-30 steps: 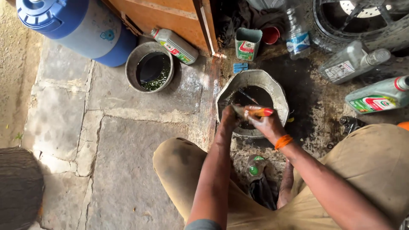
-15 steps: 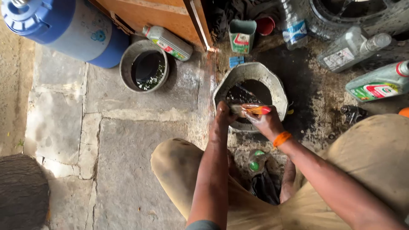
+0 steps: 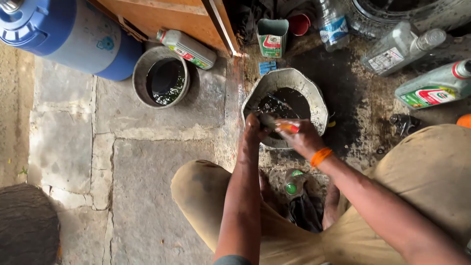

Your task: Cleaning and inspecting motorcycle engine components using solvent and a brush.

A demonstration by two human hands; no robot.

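Big blue drum sits top left on the stone floor, hard against a wooden cabinet. Beside it, a round grey tub holds dark liquid with green flecks. Centre stage, the dented metal basin with black oily liquid in it, on oil-stained ground. Grey oil bottles lie right of it, another bottle rests by the tub. Over the basin's near rim, the left hand is closed around a small dark part, and the right hand, orange band at the wrist, grips an orange-handled tool touching that part.
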